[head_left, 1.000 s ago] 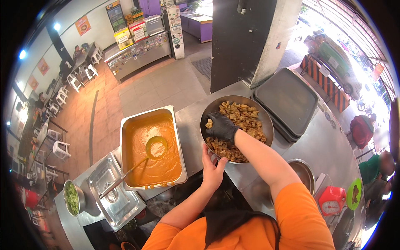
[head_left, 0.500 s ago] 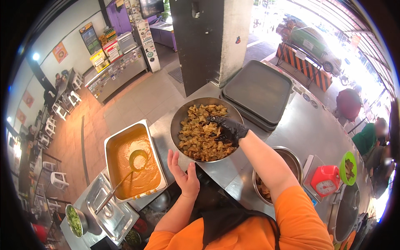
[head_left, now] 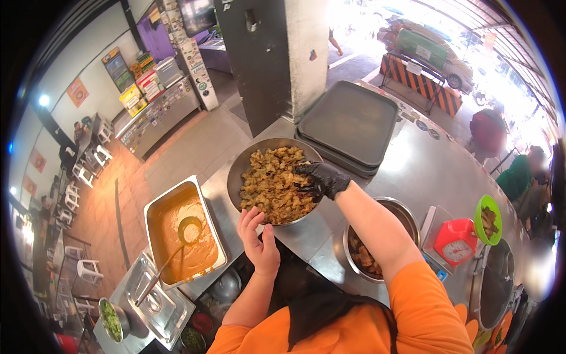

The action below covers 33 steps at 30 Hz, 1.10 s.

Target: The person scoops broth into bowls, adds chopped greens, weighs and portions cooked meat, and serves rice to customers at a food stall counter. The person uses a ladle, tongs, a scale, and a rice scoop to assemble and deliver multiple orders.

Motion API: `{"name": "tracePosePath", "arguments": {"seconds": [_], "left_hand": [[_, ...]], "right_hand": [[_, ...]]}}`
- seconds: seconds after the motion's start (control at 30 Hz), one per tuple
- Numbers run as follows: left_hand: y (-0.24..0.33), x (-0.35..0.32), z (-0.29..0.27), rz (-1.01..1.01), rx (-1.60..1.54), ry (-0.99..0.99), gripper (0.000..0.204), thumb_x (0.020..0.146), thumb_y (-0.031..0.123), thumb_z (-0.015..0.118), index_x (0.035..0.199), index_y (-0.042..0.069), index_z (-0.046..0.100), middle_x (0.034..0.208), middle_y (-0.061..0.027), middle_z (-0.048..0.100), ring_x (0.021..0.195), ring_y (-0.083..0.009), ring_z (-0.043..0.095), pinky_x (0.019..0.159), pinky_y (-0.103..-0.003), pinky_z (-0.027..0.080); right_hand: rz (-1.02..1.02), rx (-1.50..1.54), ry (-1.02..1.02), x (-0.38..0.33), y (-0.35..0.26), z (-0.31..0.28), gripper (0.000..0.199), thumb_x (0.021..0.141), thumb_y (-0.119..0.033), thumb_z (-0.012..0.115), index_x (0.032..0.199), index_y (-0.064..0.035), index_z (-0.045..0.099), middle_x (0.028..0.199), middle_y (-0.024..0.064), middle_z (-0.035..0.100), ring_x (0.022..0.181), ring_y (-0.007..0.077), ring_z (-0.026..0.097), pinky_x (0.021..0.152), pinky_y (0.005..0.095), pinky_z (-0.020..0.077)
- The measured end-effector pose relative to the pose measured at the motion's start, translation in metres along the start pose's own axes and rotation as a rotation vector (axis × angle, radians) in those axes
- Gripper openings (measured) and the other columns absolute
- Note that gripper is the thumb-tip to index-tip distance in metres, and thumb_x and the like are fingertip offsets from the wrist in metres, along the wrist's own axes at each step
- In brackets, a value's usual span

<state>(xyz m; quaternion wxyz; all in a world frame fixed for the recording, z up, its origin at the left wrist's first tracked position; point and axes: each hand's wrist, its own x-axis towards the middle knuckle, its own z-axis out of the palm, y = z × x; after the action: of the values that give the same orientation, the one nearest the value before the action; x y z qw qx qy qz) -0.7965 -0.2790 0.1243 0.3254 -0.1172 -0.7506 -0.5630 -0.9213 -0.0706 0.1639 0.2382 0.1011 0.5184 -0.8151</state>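
Fried food: a heap of brown fried pieces (head_left: 276, 186) fills a wide round metal pan (head_left: 236, 171) at the centre of the frame, on a steel counter (head_left: 413, 171).
Right hand: the right hand (head_left: 321, 178), in a black glove, lies on the right side of the heap, fingers (head_left: 305, 170) curled down into the pieces; whether they pinch any cannot be told.
Left hand: the bare left hand (head_left: 259, 239) sits at the pan's near rim, fingers spread and holding nothing.
Beside the pan: dark stacked trays (head_left: 351, 124) lie just to the upper right, touching its rim.
Left of the pan: a rectangular steel tray of orange sauce (head_left: 180, 233) with a ladle (head_left: 187, 227) resting in it.
Lower right: a round steel bowl (head_left: 407, 215) with darker pieces, partly hidden by the right forearm.
Further right: a red kitchen scale (head_left: 457, 245) and a green bowl (head_left: 486, 218) of brown bits.
Lower left: an empty steel tray (head_left: 159, 301) and a small bowl of green herbs (head_left: 111, 318).
Signs: orange square posters (head_left: 76, 91) on the wall at upper left; a counter front (head_left: 165, 115) covered in small colourful stickers; an orange and black striped barrier (head_left: 421, 82) at upper right.
Hard to make out: people at the right edge are blurred.
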Motion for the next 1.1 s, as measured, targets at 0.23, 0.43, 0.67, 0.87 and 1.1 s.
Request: {"name": "tracePosePath", "arguments": {"seconds": [0.23, 0.43, 0.67, 0.87, 1.1], "left_hand": [[0.066, 0.018, 0.068, 0.033, -0.683, -0.175, 0.033, 0.088, -0.001, 0.052, 0.121, 0.000, 0.053, 0.135, -0.0163, 0.046, 0.130, -0.0281, 0.041, 0.111, -0.042, 0.028], [0.188, -0.003, 0.192, -0.323, -0.877, -1.026, 0.045, 0.094, 0.012, 0.054, 0.136, -0.002, 0.044, 0.134, -0.0138, 0.049, 0.113, -0.0196, 0.055, 0.099, -0.034, 0.044], [0.279, -0.057, 0.322, -0.656, -0.731, -1.516, 0.053, 0.098, 0.031, 0.049, 0.143, 0.005, 0.036, 0.125, -0.0099, 0.054, 0.090, -0.0173, 0.060, 0.079, -0.032, 0.054], [0.285, -0.068, 0.329, -0.657, -0.766, -1.494, 0.056, 0.092, 0.013, 0.057, 0.142, 0.006, 0.033, 0.110, -0.0107, 0.057, 0.081, -0.0165, 0.061, 0.072, -0.030, 0.057], [0.327, -0.077, 0.269, -0.662, -0.784, -1.633, 0.067, 0.087, 0.006, 0.057, 0.141, 0.010, 0.017, 0.108, -0.0125, 0.059, 0.084, -0.0184, 0.064, 0.069, -0.031, 0.057]], "right_hand": [[-1.007, -0.301, 0.259, -0.168, -0.033, -0.014, 0.024, 0.081, -0.002, 0.072, 0.101, -0.0052, 0.059, 0.091, 0.0001, 0.062, 0.083, 0.0097, 0.057, 0.073, 0.0238, 0.0481], [-1.282, -1.255, 1.432, -0.389, -0.048, -0.103, 0.025, 0.078, -0.002, 0.069, 0.100, -0.0015, 0.057, 0.097, 0.0129, 0.058, 0.090, 0.0281, 0.059, 0.082, 0.0359, 0.0491], [-0.905, -1.355, 1.610, -0.449, -0.005, -0.178, 0.044, 0.085, -0.027, 0.068, 0.117, 0.0000, 0.055, 0.112, 0.0199, 0.059, 0.106, 0.0362, 0.055, 0.094, 0.0434, 0.0422], [-0.787, -0.760, 1.338, -0.460, 0.019, -0.200, 0.047, 0.089, -0.009, 0.053, 0.133, 0.0050, 0.045, 0.127, 0.0205, 0.054, 0.119, 0.0301, 0.052, 0.104, 0.0376, 0.0386], [-0.828, -0.850, 1.378, -0.518, 0.069, -0.167, 0.046, 0.086, -0.004, 0.049, 0.131, 0.0020, 0.048, 0.137, 0.0259, 0.045, 0.127, 0.0348, 0.046, 0.107, 0.0377, 0.0369]]}}
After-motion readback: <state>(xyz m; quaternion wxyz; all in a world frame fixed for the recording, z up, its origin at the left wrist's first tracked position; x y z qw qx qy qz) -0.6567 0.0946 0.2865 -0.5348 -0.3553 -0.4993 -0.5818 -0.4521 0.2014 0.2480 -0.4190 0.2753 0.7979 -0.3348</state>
